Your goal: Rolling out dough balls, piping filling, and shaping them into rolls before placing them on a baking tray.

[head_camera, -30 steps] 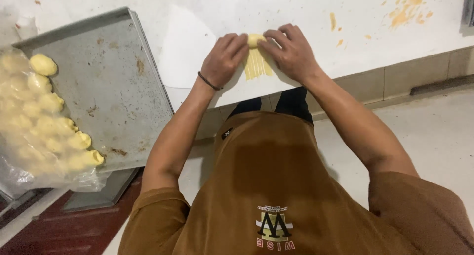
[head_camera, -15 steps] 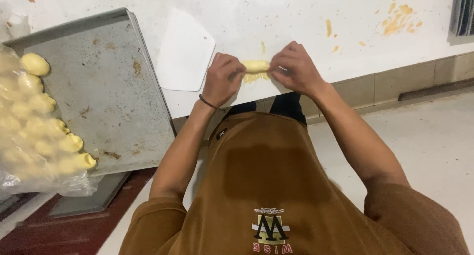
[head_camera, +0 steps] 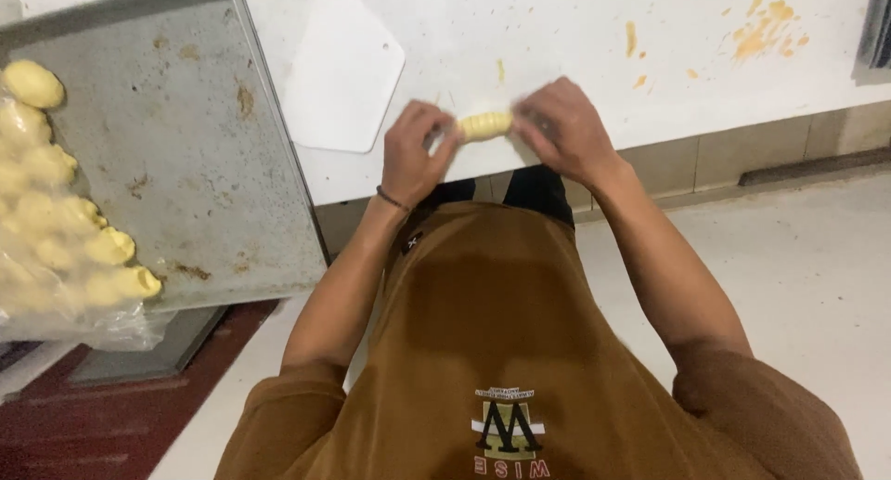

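Observation:
A small ridged roll of yellow dough lies crosswise on the white worktop, near its front edge. My left hand pinches its left end and my right hand pinches its right end. A thin dark band circles my left wrist. To the left sits a grey metal baking tray; several shaped yellow dough pieces lie at its left side under clear plastic.
A flat white plastic scraper lies on the worktop beside the tray. Yellow dough smears mark the top's far right. Below the worktop are a tiled wall base, a pale floor and a dark red floor at lower left.
The flattened, ridged dough strip has been rolled up into a compact roll and brought nearer the front edge. Both hands followed it, now gripping its ends.

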